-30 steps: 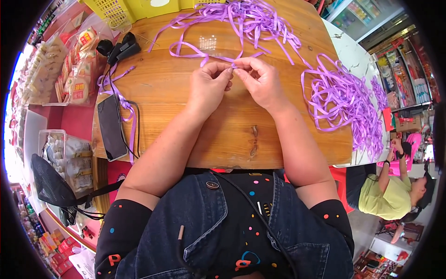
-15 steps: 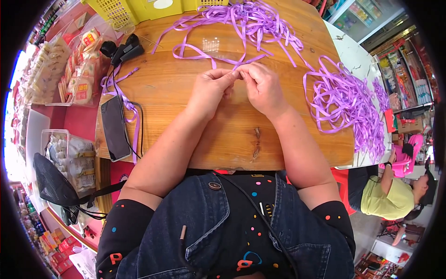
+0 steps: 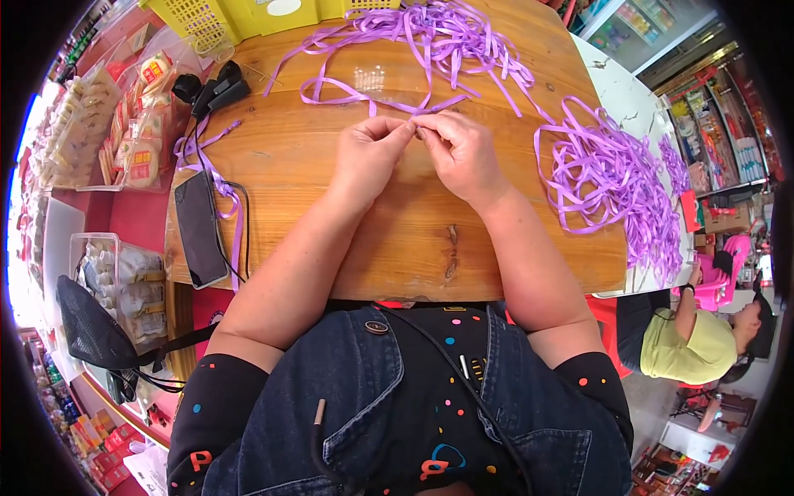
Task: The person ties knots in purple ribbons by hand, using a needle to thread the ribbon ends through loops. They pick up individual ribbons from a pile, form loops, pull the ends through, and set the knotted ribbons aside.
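Observation:
Over the middle of the wooden table, my left hand (image 3: 370, 157) and my right hand (image 3: 460, 153) meet at the fingertips. Both are closed in a pinch on a length of purple ribbon (image 3: 403, 107), which runs from the fingers onto the tabletop. Just what part sits between the fingertips is mostly hidden. Beyond my hands, loops of this ribbon lead up to a loose tangled heap of purple ribbon (image 3: 463, 41). A second, larger ribbon pile (image 3: 608, 178) lies to the right of my right hand.
A yellow plastic basket (image 3: 248, 21) stands at the far edge. On the left lie a black phone (image 3: 198, 227) with a cable and a black strapped device (image 3: 217, 87). Packaged goods (image 3: 141, 149) fill trays beside the table. A person in a yellow-green shirt (image 3: 686, 347) sits at right.
The fingertips have shifted slightly and still pinch together at about the same spot. The whole view has moved a little; the ribbon piles look the same.

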`<action>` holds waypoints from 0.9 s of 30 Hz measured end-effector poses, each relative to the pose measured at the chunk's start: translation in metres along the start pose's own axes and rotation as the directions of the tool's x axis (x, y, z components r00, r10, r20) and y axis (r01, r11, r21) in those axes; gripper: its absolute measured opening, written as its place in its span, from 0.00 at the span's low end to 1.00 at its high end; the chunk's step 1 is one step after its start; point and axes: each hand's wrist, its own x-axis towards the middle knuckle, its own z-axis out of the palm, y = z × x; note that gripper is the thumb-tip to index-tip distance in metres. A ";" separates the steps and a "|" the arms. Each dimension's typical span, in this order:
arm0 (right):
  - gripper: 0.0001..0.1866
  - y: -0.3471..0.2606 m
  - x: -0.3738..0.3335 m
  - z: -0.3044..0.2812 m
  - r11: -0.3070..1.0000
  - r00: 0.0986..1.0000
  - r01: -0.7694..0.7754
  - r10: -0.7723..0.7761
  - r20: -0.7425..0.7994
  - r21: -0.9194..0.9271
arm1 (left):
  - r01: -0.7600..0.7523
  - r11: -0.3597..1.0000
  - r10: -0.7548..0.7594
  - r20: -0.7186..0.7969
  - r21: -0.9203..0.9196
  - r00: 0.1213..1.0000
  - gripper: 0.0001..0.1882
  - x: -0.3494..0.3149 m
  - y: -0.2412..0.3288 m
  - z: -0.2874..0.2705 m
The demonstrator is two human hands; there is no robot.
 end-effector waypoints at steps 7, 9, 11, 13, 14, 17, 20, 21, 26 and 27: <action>0.06 -0.003 -0.002 -0.002 0.936 0.954 -0.298 0.290 0.072 0.189 | -0.145 0.971 0.150 -0.008 0.191 0.989 0.07 0.000 -0.004 0.002; 0.06 -0.001 -0.002 -0.002 0.950 0.964 -0.264 0.256 0.071 0.167 | -0.148 0.964 0.154 -0.010 0.219 0.988 0.07 0.001 -0.006 0.001; 0.07 -0.001 -0.002 -0.002 0.962 0.972 -0.232 0.224 0.070 0.145 | -0.149 0.957 0.157 -0.013 0.248 0.988 0.07 0.000 -0.006 0.002; 0.06 -0.003 -0.001 -0.003 0.975 0.978 -0.205 0.200 0.063 0.081 | -0.176 0.930 0.194 -0.025 0.323 0.981 0.07 -0.002 -0.004 0.004; 0.06 -0.003 -0.001 -0.003 0.975 0.978 -0.206 0.201 0.063 0.081 | -0.175 0.930 0.193 -0.025 0.322 0.981 0.07 -0.002 -0.005 0.004; 0.05 -0.004 0.000 -0.003 0.981 0.983 -0.185 0.183 0.033 0.053 | -0.191 0.913 0.215 -0.029 0.361 0.976 0.06 -0.002 -0.005 0.005; 0.05 -0.006 0.001 -0.004 0.976 0.977 -0.212 0.210 0.028 0.052 | -0.145 0.928 0.168 -0.038 0.342 0.985 0.07 -0.001 -0.005 0.002; 0.04 -0.007 0.001 -0.003 0.977 0.978 -0.207 0.206 0.022 0.059 | -0.151 0.925 0.177 -0.044 0.349 0.983 0.06 0.000 -0.005 0.001; 0.04 -0.007 0.001 -0.005 0.977 0.979 -0.202 0.201 0.029 0.066 | -0.162 0.906 0.199 -0.055 0.390 0.979 0.06 -0.003 0.000 0.004; 0.04 -0.006 0.000 -0.005 0.978 0.980 -0.199 0.198 0.030 0.066 | -0.165 0.901 0.204 -0.056 0.401 0.977 0.06 -0.003 0.000 0.004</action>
